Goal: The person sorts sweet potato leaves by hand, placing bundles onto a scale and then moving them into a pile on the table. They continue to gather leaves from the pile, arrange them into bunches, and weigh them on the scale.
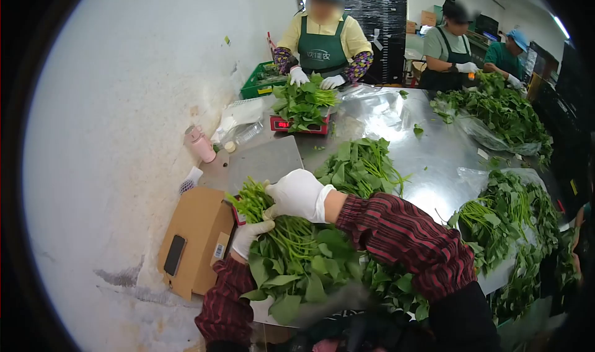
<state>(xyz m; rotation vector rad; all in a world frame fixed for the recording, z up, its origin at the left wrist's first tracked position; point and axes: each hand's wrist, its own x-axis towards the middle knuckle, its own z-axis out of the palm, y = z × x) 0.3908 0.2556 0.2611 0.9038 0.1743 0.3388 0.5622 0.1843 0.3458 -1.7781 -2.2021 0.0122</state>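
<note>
A bunch of leafy greens (297,246) is in front of me, its cut stem ends pointing up and away and its broad leaves hanging toward me. My left hand (250,237), in a white glove, is closed round the stems from the left side. Across the top of the stems lies my right hand (299,195), also gloved, its fingers curled round them near the cut ends. The right fingertips are partly hidden. Just beyond my right hand, another pile of leafy greens (362,169) rests on the metal table (427,194).
To my left stands a cardboard box (201,234) with a phone (175,255) on it. A pink bottle (200,144) is by the wall. Opposite, a co-worker (323,42) handles greens on a red scale (300,125). More greens (505,212) lie at right; two people work behind.
</note>
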